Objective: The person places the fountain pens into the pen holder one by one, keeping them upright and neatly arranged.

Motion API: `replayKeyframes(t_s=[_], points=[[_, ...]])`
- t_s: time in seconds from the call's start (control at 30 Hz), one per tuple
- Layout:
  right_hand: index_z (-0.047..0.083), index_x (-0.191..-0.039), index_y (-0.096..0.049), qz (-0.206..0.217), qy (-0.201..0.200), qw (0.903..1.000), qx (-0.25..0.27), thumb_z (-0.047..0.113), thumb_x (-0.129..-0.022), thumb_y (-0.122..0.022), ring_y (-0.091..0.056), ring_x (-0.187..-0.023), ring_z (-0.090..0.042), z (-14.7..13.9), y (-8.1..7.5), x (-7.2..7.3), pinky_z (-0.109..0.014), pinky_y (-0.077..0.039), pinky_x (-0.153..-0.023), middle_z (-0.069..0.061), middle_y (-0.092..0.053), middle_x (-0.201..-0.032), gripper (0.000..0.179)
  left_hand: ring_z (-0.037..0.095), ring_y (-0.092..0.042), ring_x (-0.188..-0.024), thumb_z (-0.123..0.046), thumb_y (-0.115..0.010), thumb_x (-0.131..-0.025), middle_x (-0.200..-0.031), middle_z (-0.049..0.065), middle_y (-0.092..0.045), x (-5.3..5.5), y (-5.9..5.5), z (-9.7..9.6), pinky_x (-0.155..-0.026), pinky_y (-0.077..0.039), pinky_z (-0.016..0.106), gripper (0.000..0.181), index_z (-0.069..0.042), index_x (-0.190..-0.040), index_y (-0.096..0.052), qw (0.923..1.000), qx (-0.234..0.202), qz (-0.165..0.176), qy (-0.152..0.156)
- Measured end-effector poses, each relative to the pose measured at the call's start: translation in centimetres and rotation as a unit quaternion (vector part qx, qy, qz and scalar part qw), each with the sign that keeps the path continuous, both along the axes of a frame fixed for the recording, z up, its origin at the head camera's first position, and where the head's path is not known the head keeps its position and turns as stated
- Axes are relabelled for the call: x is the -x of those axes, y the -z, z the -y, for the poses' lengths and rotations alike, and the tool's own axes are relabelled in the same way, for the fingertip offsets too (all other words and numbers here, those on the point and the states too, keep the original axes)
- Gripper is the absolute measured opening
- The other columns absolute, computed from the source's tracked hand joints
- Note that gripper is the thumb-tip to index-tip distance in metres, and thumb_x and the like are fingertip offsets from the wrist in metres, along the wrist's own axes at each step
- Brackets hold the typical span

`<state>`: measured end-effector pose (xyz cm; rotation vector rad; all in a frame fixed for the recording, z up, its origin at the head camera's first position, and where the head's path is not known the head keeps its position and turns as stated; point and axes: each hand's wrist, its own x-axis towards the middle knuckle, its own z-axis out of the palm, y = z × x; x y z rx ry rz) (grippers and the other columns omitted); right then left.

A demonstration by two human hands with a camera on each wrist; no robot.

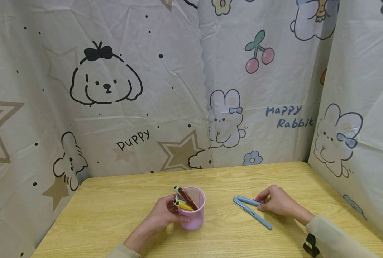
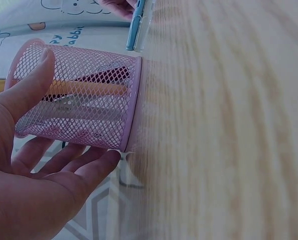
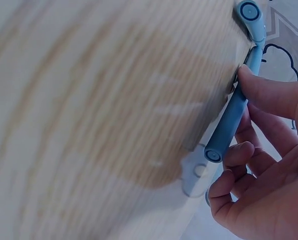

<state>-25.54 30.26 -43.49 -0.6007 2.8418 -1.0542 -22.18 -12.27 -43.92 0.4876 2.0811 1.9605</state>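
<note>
A pink mesh pen holder (image 1: 192, 218) stands upright on the table with several pens in it, among them a yellow pen (image 1: 184, 205) and a dark red one (image 1: 187, 197). My left hand (image 1: 163, 215) grips its left side. In the left wrist view the thumb lies across the mesh (image 2: 88, 95) and the fingers curve round the other side. To the right, my right hand (image 1: 276, 201) pinches a blue pen (image 3: 229, 122) between thumb and fingers, low over the table. A second blue pen (image 1: 257, 218) lies slantwise on the wood, just nearer than the pinched one.
The wooden table (image 1: 123, 193) backs onto a hanging cloth (image 1: 165, 89) printed with cartoon animals, and more cloth (image 1: 365, 89) hangs along the right side. A dark strap piece (image 1: 311, 245) sits at the right sleeve.
</note>
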Motion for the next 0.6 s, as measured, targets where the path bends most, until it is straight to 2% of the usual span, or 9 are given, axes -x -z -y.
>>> replayKeyframes(t_s=[0.4,0.6], points=[[0.005,-0.095,-0.081,-0.015,0.010,0.9998,-0.004,0.007,-0.084,-0.089,-0.056,-0.072,-0.012,0.15,0.42,-0.27,-0.025,-0.046,-0.061,0.005,-0.070,-0.083,0.014,0.031,-0.069,-0.117,0.007,-0.090,-0.077,-0.128,0.017,-0.071,-0.09,0.00,0.00,-0.107,-0.053,0.041,0.067,0.003,-0.138,-0.062,0.9999,0.015,0.000,-0.008],[0.006,-0.095,-0.081,-0.019,0.021,0.9996,-0.007,0.006,-0.084,-0.088,-0.054,-0.071,-0.013,0.22,0.47,-0.29,-0.025,-0.046,-0.061,0.005,-0.067,-0.081,0.014,0.032,-0.068,-0.118,0.008,-0.089,-0.077,-0.129,0.018,-0.071,-0.05,0.01,-0.01,-0.107,-0.053,0.040,0.070,0.004,-0.141,-0.060,1.0000,0.008,-0.002,-0.004]])
